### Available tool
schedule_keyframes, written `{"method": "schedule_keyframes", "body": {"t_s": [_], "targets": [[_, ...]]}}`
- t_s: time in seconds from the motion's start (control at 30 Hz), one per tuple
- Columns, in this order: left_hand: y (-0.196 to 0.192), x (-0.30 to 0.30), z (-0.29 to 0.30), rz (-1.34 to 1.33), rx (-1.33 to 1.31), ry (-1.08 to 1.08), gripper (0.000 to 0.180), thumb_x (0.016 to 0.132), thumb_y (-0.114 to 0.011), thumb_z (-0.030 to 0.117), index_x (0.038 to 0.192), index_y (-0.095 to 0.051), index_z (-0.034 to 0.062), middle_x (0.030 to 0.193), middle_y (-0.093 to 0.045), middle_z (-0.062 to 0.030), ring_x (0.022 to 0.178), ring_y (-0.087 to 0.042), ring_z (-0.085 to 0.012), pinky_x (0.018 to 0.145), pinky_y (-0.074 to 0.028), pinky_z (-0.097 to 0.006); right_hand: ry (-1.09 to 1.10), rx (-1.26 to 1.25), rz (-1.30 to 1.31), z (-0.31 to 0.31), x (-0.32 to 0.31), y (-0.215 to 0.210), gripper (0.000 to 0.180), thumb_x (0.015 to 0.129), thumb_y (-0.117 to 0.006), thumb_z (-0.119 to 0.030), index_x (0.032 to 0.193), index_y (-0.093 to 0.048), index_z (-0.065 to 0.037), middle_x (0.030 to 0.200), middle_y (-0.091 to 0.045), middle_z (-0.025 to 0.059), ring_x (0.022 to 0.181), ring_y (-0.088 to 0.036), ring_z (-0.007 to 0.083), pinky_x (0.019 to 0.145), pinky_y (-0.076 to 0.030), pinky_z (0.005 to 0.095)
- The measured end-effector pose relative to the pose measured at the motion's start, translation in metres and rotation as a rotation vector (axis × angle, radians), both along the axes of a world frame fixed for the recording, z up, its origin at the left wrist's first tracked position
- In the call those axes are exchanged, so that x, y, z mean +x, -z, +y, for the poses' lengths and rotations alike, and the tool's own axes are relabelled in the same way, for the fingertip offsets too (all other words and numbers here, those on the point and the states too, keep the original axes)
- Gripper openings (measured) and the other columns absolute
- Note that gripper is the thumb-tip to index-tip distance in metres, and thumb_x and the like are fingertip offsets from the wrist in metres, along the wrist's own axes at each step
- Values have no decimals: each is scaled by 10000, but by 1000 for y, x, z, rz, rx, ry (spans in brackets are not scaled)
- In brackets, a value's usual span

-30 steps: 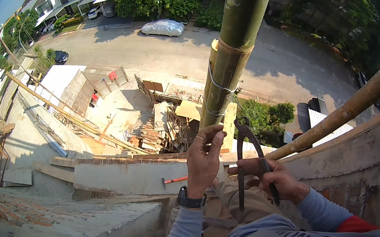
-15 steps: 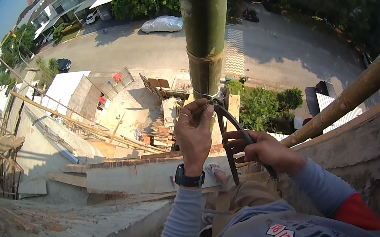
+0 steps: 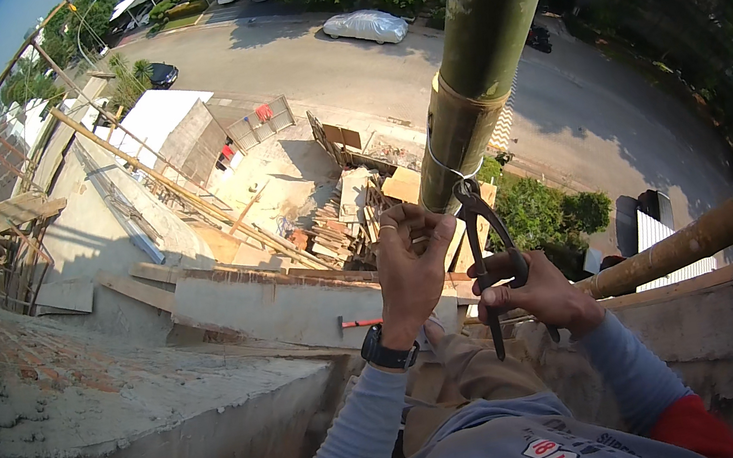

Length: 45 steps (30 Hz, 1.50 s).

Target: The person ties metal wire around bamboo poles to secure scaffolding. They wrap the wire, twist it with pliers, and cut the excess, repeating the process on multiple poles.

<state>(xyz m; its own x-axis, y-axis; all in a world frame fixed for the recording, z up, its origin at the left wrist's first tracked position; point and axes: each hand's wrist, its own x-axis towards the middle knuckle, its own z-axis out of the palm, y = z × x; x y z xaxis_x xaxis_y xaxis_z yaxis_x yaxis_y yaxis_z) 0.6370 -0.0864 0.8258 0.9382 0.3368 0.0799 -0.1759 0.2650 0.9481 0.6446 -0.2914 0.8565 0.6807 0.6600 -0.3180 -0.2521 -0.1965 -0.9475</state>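
A thick green bamboo pole [image 3: 494, 20] rises in front of me. A thin wire [image 3: 446, 170] loops round its lower part. My right hand [image 3: 543, 294] is wrapped round the handles of dark metal pincers [image 3: 473, 235]. Their jaws point up and touch or nearly touch the wire at the pole; whether they bite it I cannot tell. Just left of the jaws, my left hand [image 3: 408, 271] is closed, with thumb and fingertips drawn together. Anything between those fingertips is too small to make out. A black watch is on my left wrist.
A slanting bamboo pole [image 3: 700, 229] crosses on the right. A red-handled tool, seemingly a hammer [image 3: 361, 322], lies on the ledge below my left hand. Rough masonry [image 3: 154, 414] is at left. Far below are stacked timber [image 3: 334, 240], a road [image 3: 277, 53] and a covered car [image 3: 365, 27].
My view has tilted, so the pole now leans right and the hands sit further right. My left fingers have drawn back slightly from the wire. The red-handled tool has come into sight.
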Motion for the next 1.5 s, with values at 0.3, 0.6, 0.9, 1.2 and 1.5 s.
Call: {"method": "schedule_keyframes", "body": {"t_s": [0.3,0.6,0.9,1.2,1.5], "targets": [[30,14,-57,285,-314,779,559,993,-518,600,819,-600,75,757,-640,-27,683,-612,-120,667,-509,-287,89,1085,921,6,-14,47,554,850,-796,-414,1173,-567,-26,943,-654,182,742,-681,331,596,-616,449],[1,11,-99,339,63,117,536,1006,-496,525,846,-554,17,659,-591,-114,639,-618,-247,659,-481,-420,75,-801,-903,-22,-53,-1,514,860,-725,-221,1252,-525,45,994,-665,122,888,-654,327,809,-509,451],[28,16,-72,196,-1087,847,305,1050,-509,430,923,-502,152,683,-462,50,603,-465,-82,632,-426,-243,-57,634,1092,-24,-37,38,257,837,-700,-124,1051,-594,-28,788,-539,76,659,-543,216,619,-465,402],[-18,21,-119,422,-889,210,381,1024,-578,345,713,-455,161,599,-386,58,493,-364,-72,463,-305,-245,424,-950,-716,9,-62,-40,522,756,-779,-96,1188,-554,92,878,-655,162,709,-681,260,599,-527,390],[7,20,-85,159,-1226,753,302,1014,-588,380,828,-490,164,714,-444,19,660,-456,-132,655,-430,-319,192,30,851,-41,-22,-17,277,847,-749,-75,1054,-581,1,759,-608,82,597,-565,168,508,-442,297]]}}
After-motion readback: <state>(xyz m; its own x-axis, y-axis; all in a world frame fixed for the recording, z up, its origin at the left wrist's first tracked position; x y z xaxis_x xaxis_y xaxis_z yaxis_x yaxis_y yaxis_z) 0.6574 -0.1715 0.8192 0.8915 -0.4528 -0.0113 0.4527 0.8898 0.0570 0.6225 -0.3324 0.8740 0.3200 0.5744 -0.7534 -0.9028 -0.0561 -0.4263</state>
